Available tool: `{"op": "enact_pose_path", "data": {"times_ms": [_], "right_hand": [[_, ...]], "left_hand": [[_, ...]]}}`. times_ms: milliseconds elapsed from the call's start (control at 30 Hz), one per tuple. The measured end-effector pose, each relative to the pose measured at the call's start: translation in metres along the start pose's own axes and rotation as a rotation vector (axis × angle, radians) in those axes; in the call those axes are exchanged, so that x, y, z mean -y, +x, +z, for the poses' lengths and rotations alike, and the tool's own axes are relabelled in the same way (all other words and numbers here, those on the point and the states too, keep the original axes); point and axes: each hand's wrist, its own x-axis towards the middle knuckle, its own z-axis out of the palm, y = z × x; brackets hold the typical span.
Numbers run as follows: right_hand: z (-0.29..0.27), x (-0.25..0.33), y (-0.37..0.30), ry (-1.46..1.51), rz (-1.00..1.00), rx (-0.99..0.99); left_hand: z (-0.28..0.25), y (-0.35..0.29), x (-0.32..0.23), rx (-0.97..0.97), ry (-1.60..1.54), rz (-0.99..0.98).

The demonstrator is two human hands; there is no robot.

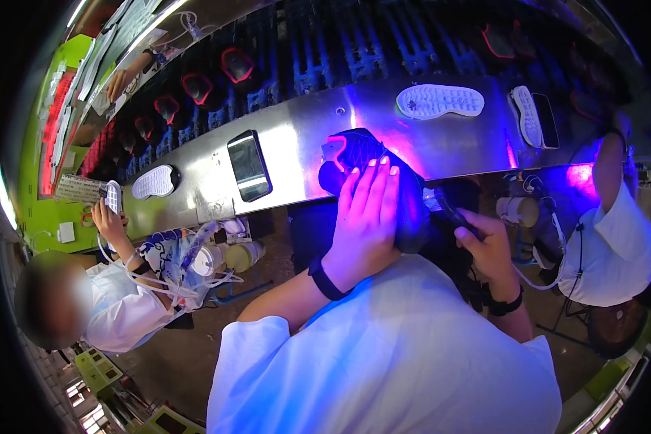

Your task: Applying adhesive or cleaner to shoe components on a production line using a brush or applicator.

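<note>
A dark shoe upper (pixel 405 181), edged by a glowing pink line, is tilted against my front at the near edge of the metal bench. My left hand (pixel 369 206) lies over it, with fingers long and close together, holding it in place. To the right, my right hand (pixel 484 242) is closed round a dark-handled tool (pixel 452 210) with a pale, shiny collar. The tool's tip points at the side of the upper; whether it touches is hard to tell. Blue-violet light covers the upper and my left hand.
On the metal bench (pixel 296 137) lie a phone (pixel 249 166), white shoe soles (pixel 441 101) and another phone (pixel 547 121). Behind it, a dark rack (pixel 311 65) carries several red-rimmed shoe uppers (pixel 236 65). People work at left (pixel 123 304) and right (pixel 607 246). Cups (pixel 517 211) hang below the bench.
</note>
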Motion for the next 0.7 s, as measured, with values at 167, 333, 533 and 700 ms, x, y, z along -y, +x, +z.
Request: {"op": "enact_pose_path", "data": {"times_ms": [167, 333, 533, 700], "right_hand": [[-0.003, -0.007, -0.007, 0.146, 0.039, 0.006], [-0.012, -0.003, -0.016, 0.173, 0.038, -0.018], [-0.022, 0.006, -0.027, 0.139, 0.046, -0.055], [-0.025, 0.011, -0.032, 0.095, 0.059, -0.092]], "left_hand": [[0.006, 0.011, -0.007, 0.003, 0.062, 0.000], [0.016, 0.020, -0.012, -0.049, 0.135, 0.010], [0.022, 0.031, -0.019, -0.051, 0.172, -0.020], [0.025, 0.038, -0.023, -0.057, 0.178, -0.018]]}}
